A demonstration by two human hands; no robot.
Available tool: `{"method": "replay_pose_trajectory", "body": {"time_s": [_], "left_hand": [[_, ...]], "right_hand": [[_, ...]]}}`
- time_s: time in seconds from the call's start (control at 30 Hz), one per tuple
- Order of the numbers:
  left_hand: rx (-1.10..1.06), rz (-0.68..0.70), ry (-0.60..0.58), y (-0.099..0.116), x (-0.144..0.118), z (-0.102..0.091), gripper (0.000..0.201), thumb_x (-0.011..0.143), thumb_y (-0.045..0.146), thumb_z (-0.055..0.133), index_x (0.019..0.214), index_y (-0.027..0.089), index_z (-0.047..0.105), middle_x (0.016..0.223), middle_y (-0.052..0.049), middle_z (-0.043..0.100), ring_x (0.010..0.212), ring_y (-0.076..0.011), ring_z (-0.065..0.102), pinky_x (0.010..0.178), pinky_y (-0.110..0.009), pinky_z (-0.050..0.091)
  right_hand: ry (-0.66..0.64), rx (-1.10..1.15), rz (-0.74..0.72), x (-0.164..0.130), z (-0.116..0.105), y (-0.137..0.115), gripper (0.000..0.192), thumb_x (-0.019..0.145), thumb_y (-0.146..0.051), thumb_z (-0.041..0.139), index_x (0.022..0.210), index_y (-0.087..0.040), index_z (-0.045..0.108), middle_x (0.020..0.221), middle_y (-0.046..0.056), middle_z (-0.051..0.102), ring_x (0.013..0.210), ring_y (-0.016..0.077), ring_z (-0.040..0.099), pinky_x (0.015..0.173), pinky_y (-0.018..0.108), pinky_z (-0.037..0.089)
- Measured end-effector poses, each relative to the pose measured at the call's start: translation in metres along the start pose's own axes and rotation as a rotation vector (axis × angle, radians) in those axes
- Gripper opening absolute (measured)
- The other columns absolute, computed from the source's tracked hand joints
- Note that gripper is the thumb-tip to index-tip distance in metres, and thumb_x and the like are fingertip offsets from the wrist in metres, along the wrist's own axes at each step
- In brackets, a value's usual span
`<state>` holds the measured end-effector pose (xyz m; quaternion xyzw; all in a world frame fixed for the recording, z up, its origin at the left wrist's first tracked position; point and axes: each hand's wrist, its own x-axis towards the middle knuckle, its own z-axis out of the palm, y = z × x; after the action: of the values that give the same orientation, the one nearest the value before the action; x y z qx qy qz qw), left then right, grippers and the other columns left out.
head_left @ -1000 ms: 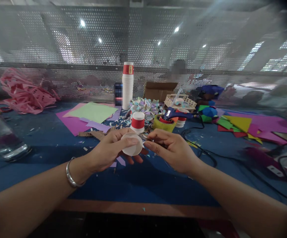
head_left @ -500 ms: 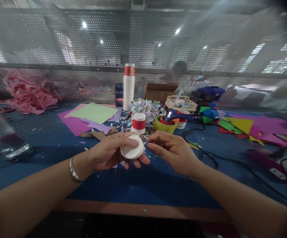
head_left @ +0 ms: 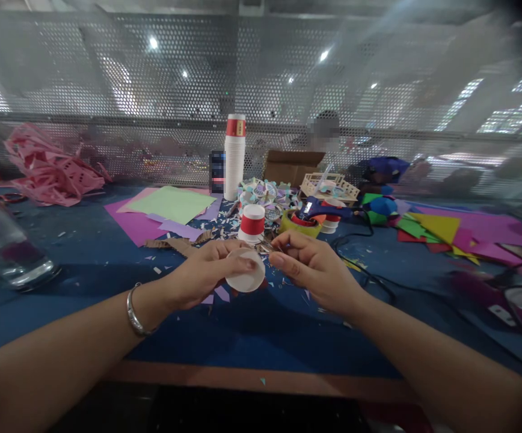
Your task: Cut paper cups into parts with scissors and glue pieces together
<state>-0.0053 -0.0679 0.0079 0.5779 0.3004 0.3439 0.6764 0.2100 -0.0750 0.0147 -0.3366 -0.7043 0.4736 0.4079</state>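
My left hand (head_left: 200,272) is closed on a shallow, round white paper cup piece (head_left: 248,280), its thumb lying over the hollow side that faces me. Just to the right, my right hand (head_left: 319,272) pinches a thin, shiny pointed tool (head_left: 267,243) between thumb and fingers. The tool's tip points left, near the rim of the cup piece; its exact kind is too small to tell. Directly behind both hands stands a red-and-white paper cup (head_left: 252,224), upside down on the blue table (head_left: 243,337).
A tall stack of paper cups (head_left: 234,162) rises at the back. Behind the right hand, a glue gun (head_left: 322,209) rests on a yellow tape roll (head_left: 299,225), its black cable (head_left: 405,284) trailing right. Coloured paper sheets (head_left: 168,204) and a glass jar (head_left: 21,252) are at left.
The cup piece has turned in my left hand, so its hollow side now shows instead of a flat white face. My right hand has come slightly closer, and the thin tool shows more clearly.
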Motion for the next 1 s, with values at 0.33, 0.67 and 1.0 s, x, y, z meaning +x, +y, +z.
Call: {"method": "replay_pose_trajectory", "body": {"time_s": [0.33,0.67,1.0], "left_hand": [[0.172,-0.046,0.002,0.001,0.0,0.001,0.021,0.078,0.036,0.071,0.08,0.016,0.065,0.072,-0.002,0.066,0.061,-0.0116,0.057,0.051,-0.021,0.042],[0.385,-0.026,-0.056,0.003,-0.002,-0.002,0.018,0.074,0.031,0.072,0.079,0.017,0.063,0.064,0.003,0.056,0.056,-0.0093,0.049,0.049,-0.021,0.038],[0.165,-0.062,-0.109,0.001,-0.002,-0.01,0.025,0.078,0.034,0.081,0.089,0.018,0.066,0.074,0.002,0.06,0.064,-0.0095,0.053,0.054,-0.02,0.043]], "right_hand": [[-0.062,-0.022,-0.019,0.001,0.002,0.004,0.016,0.093,-0.033,0.067,0.091,-0.019,0.061,0.082,-0.002,0.055,0.069,0.0097,0.046,0.061,0.024,0.038],[-0.093,-0.1,0.043,0.001,0.001,0.011,0.025,0.089,-0.041,0.072,0.099,-0.02,0.065,0.09,0.0,0.063,0.077,0.0136,0.055,0.07,0.027,0.042],[-0.094,0.078,0.169,0.0,0.003,0.004,0.032,0.084,-0.047,0.077,0.088,-0.017,0.065,0.067,-0.005,0.05,0.054,0.0062,0.035,0.049,0.023,0.025]]}}
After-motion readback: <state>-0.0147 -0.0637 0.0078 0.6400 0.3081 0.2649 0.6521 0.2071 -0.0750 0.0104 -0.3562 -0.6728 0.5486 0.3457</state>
